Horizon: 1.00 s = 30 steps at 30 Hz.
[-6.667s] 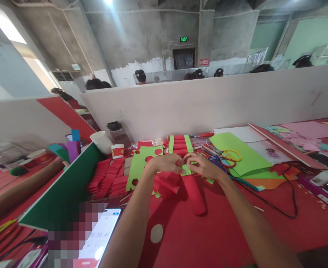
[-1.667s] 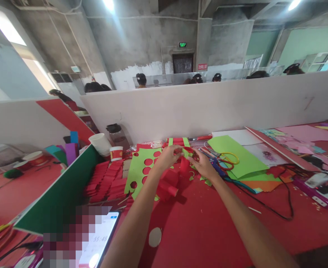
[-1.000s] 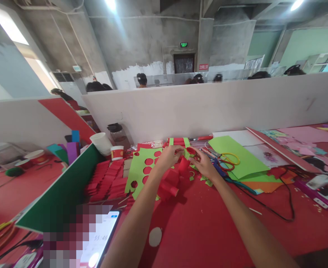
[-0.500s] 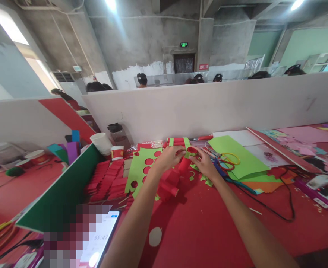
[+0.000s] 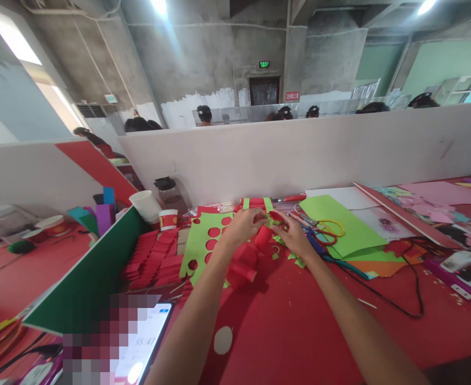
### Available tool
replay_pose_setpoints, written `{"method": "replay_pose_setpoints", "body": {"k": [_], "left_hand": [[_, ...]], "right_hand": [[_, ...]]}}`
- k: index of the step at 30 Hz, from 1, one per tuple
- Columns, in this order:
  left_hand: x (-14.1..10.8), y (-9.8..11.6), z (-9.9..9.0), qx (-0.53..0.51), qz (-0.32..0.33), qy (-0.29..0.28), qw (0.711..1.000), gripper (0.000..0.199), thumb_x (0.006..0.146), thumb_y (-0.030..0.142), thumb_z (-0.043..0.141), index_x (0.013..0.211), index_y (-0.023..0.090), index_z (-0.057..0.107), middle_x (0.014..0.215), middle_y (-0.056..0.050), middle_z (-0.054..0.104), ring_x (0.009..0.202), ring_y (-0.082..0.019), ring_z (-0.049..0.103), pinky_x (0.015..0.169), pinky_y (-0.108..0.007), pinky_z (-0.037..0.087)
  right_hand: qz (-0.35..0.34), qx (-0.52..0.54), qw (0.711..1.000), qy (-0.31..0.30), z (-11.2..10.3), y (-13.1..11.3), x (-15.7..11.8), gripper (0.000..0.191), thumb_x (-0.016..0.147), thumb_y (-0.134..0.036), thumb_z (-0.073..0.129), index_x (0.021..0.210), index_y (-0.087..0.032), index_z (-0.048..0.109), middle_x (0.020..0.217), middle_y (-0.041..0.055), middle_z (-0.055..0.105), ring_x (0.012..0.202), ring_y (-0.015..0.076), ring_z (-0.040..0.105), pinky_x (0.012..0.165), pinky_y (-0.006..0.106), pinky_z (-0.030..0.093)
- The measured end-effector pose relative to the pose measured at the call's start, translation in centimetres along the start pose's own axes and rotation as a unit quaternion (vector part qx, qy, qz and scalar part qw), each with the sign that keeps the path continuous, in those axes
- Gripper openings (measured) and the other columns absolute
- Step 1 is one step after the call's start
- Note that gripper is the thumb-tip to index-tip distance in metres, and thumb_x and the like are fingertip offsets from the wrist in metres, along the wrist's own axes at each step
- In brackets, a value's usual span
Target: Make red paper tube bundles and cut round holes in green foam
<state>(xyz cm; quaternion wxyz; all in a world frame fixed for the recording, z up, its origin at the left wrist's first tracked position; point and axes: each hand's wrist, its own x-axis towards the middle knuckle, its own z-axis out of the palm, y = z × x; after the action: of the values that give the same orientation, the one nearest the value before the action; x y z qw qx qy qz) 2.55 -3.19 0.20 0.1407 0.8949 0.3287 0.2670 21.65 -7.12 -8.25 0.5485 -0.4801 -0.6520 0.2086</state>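
Observation:
A red paper tube (image 5: 263,238) with green paper around its upper end is held between my two hands, tilted, its red round top showing. My left hand (image 5: 240,227) is closed, thumb and fingers pinched at the tube's green-edged end. From the other side, my right hand (image 5: 293,233) is closed around the same end. Just below lies a bundle of red paper rolls (image 5: 243,264). A green sheet with round holes (image 5: 198,238) rests under and beside my left forearm. Small green paper scraps (image 5: 299,262) are strewn below my right hand.
Folded red paper strips (image 5: 151,256) are stacked at left by a green board (image 5: 95,272). Behind stand a paper cup (image 5: 168,220) and a jug (image 5: 170,193). Scissors (image 5: 332,229) and green sheets (image 5: 340,222) lie at right, near a black cable (image 5: 384,297). A phone (image 5: 147,342) is front left.
The red tube has tilted slightly, and its round red top shows a little more between my fingers. Both hands stay almost in the same place.

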Motion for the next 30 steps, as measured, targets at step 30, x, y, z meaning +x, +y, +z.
{"method": "replay_pose_setpoints", "body": {"k": [30], "left_hand": [[0.0, -1.0, 1.4, -0.075, -0.049, -0.029, 0.996, 0.018, 0.092, 0.027, 0.050, 0.107, 0.022, 0.061, 0.109, -0.006, 0.072, 0.088, -0.018, 0.071, 0.076, -0.027, 0.054]], "right_hand": [[0.051, 0.084, 0.995, 0.005, -0.2, 0.9, 0.0, 0.068, 0.084, -0.044, 0.068, 0.146, -0.026, 0.046, 0.152, 0.0088, 0.044, 0.137, 0.0319, 0.044, 0.107, 0.049, 0.045]]}}
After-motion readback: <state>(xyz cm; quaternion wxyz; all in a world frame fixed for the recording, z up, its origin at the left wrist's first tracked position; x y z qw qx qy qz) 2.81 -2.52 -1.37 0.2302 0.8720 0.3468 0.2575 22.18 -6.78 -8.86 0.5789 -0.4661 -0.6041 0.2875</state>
